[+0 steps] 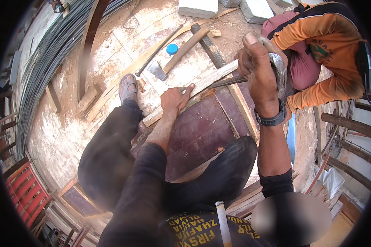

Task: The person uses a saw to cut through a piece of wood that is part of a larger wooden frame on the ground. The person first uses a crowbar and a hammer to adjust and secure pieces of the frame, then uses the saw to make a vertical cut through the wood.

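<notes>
My left hand (174, 99) grips a pale wooden strip (212, 80), its thumb lying along the wood. The strip slants across the edge of a reddish-brown panel (198, 123) with timber edging. Raised over the strip's far right end, my right hand (257, 68) is closed around a hammer, whose worn metal head (279, 72) shows beside my fist. A dark bar (226, 81) runs below that fist; whether it belongs to the hammer, I cannot tell. Beyond my left hand lie a hatchet (157, 71), a dark metal rod (160, 50) and a blue cap (172, 49).
At the right, close to my right hand, a co-worker in orange sleeves (334, 41) bends forward. Long thin bars (49, 57) are bundled at the left, near an upright timber (86, 49). White blocks (198, 7) stand at the back. A cigarette (222, 222) shows at the bottom.
</notes>
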Tool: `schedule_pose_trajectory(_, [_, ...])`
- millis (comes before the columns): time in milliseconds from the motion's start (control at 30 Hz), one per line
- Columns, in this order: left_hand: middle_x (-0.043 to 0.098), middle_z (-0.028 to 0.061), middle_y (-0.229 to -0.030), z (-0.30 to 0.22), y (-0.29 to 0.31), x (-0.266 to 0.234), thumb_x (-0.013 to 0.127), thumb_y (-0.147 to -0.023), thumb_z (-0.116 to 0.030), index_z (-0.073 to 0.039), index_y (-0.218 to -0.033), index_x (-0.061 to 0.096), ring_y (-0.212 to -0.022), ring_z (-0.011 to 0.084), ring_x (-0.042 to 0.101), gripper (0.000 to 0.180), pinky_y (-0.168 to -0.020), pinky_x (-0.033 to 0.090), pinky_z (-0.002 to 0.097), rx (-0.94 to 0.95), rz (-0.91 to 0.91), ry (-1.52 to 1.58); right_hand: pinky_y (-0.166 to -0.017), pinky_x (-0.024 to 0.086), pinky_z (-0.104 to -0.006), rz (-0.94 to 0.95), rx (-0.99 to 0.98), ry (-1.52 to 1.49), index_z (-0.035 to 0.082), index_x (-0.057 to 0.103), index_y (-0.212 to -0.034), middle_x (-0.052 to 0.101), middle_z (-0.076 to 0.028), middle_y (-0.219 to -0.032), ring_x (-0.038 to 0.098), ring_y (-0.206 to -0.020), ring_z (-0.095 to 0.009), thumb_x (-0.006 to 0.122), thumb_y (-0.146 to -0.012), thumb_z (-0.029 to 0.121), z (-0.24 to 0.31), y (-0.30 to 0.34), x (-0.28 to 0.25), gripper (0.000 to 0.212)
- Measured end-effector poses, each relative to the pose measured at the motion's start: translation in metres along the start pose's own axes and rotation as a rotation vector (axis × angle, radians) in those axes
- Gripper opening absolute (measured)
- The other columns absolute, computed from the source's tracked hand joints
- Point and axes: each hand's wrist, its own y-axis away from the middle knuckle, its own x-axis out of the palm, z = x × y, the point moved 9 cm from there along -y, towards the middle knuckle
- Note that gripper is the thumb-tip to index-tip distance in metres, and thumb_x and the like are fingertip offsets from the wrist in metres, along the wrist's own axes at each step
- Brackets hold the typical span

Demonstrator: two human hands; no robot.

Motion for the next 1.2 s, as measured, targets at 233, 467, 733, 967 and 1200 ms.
schedule_pose_trajectory(233, [0.075, 0.0249, -0.099, 0.012, -0.002, 0.003, 0.041, -0.098, -0.070, -0.014, -0.110, 0.080, -0.099, 0.0420, 0.071, 0.070, -0.091, 0.053, 0.0493, 0.011, -0.025, 0.031, -0.045, 0.026, -0.0243, -0.027, -0.058, -0.165, 0.012, 0.043, -0.070, 0.033, 0.004, -0.059, 0.032, -0.050, -0.005, 0.060, -0.102, 0.025, -0.024, 0.028, 0.020, 0.038])
schedule_pose_trajectory(467, [0.074, 0.0261, -0.084, 0.025, 0.005, 0.007, 0.032, -0.104, -0.063, -0.001, -0.089, 0.080, -0.084, 0.0413, 0.073, 0.079, -0.080, 0.055, 0.0486, -0.079, -0.216, -0.112, -0.062, 0.043, -0.0344, -0.076, -0.300, 0.092, 0.001, 0.060, -0.073, 0.053, -0.002, -0.060, 0.052, -0.061, -0.012, 0.061, -0.100, 0.023, -0.011, -0.006, 0.042, 0.035])
schedule_pose_trajectory(733, [0.071, 0.0273, -0.076, 0.038, 0.007, 0.010, 0.034, -0.106, -0.057, 0.002, -0.080, 0.078, -0.076, 0.0427, 0.072, 0.077, -0.076, 0.055, 0.0507, -0.096, -0.269, -0.106, -0.068, 0.047, -0.0445, -0.026, -0.355, 0.213, -0.004, 0.066, -0.085, 0.067, -0.020, -0.077, 0.065, -0.073, -0.033, 0.049, -0.097, 0.015, -0.010, -0.051, 0.086, 0.029])
schedule_pose_trajectory(967, [0.071, 0.0285, -0.077, 0.029, 0.003, 0.012, 0.033, -0.106, -0.056, 0.003, -0.082, 0.078, -0.078, 0.0432, 0.072, 0.078, -0.077, 0.055, 0.0506, -0.085, -0.238, -0.107, -0.072, 0.048, -0.0500, -0.096, -0.283, 0.402, -0.005, 0.064, -0.083, 0.066, -0.026, -0.078, 0.064, -0.076, -0.040, 0.049, -0.094, 0.017, -0.043, -0.107, 0.101, 0.029])
schedule_pose_trajectory(1200, [0.074, 0.0264, -0.092, 0.030, 0.009, 0.000, 0.025, -0.108, -0.053, -0.003, -0.097, 0.079, -0.090, 0.0452, 0.072, 0.074, -0.085, 0.053, 0.0546, -0.117, -0.126, -0.144, -0.054, 0.042, -0.0295, 0.007, -0.087, 0.143, 0.008, 0.055, -0.071, 0.051, -0.003, -0.059, 0.056, -0.056, -0.016, 0.057, -0.102, 0.031, -0.022, -0.022, 0.040, 0.039])
